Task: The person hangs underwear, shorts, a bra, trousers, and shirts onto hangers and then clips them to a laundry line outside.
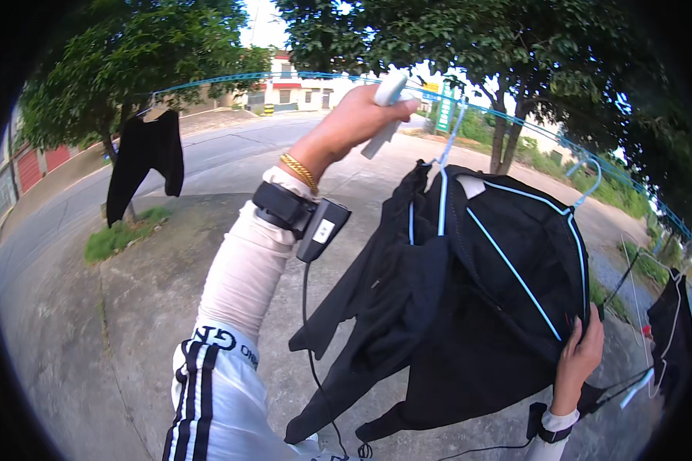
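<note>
Two hands work at different heights: the left hand (pixel 357 119) is raised beside the blue line (pixel 331 75), its fingers closed around a pale clip-like object (pixel 392 87), while the right hand (pixel 580 355) is low, its thumb and fingers pinching the edge of a black garment (pixel 507 323). That garment hangs between them, to the right of and below the left hand, and up and to the left of the right. Inside it, the lower bar of a light-blue hanger (pixel 513 274) slants from upper left to lower right, and the right hand sits just beside its lower end, so it is much the nearer; the left is well apart. The hanger's hook rises near the line, though I cannot tell whether it catches it. Another dark garment (pixel 396 307) hangs just left, sleeves trailing down.
</note>
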Demonstrator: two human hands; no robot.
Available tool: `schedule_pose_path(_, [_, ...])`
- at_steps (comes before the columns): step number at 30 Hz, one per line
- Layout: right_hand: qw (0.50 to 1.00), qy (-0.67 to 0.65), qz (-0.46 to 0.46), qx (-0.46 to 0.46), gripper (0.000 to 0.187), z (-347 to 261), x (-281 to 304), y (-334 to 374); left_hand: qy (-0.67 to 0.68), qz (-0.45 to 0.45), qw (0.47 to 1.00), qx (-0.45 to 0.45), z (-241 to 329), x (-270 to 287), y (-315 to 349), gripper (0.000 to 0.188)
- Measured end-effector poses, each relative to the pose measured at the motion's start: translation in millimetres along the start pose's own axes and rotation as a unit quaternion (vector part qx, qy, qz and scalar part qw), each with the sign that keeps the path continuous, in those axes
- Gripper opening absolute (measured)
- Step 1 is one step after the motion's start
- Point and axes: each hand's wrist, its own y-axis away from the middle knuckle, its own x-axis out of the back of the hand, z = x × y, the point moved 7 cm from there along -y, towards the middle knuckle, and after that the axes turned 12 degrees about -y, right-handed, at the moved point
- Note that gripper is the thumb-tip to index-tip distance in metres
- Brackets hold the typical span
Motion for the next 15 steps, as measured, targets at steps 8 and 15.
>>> schedule_pose_path(8, [1.000, 0.024, 0.001, 0.019, 0.041, -160.4, 30.9, 21.5, -0.069, -0.056, 0.990, -0.106, -32.7, 6.0, -17.1, 0.041])
schedule_pose_path(15, [0.970, -0.182, -0.130, -0.092, 0.059, -210.3, -60.3, -24.1, 0.019, 0.034, 0.983, -0.178, -37.1, 21.8, -28.9, 0.041])
